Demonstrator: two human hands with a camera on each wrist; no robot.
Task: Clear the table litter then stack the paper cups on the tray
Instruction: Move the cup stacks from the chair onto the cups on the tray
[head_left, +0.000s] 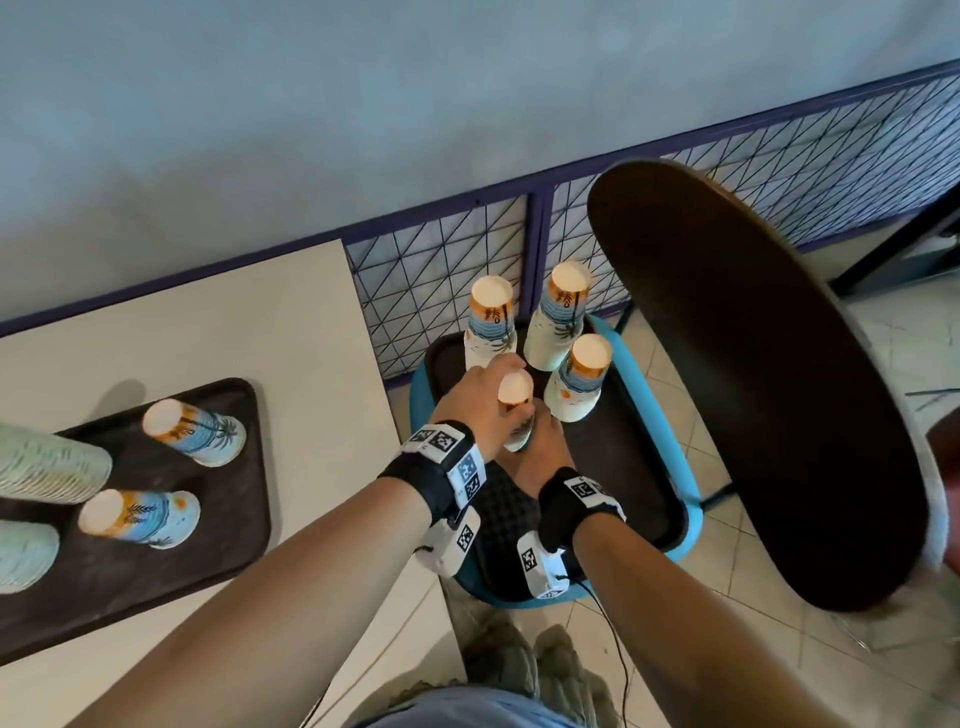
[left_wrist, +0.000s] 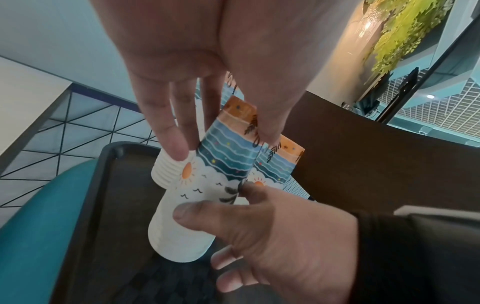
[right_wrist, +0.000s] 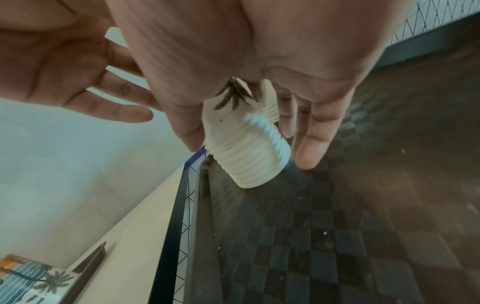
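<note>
**Stacking step: fourth stack going onto the chair tray**

Both my hands meet on one inverted stack of white paper cups printed with palm, sea and orange band. It stands on, or just above, the dark rectangular tray that lies on the blue chair seat; I cannot tell if its rims have landed. My left hand holds the upper part, fingers fairly straight down one side, thumb on the other. My right hand pinches the lower wall, thumb against fingers.

Three more upturned stacks stand just behind. On the pale desk a second dark tray holds two cups of the same print (also upside down).

Judgement: litter seems done with, stacking under way. Next: settle this stack upright, loosen both hands without nudging its neighbours, fetch the desk cups.
</note>
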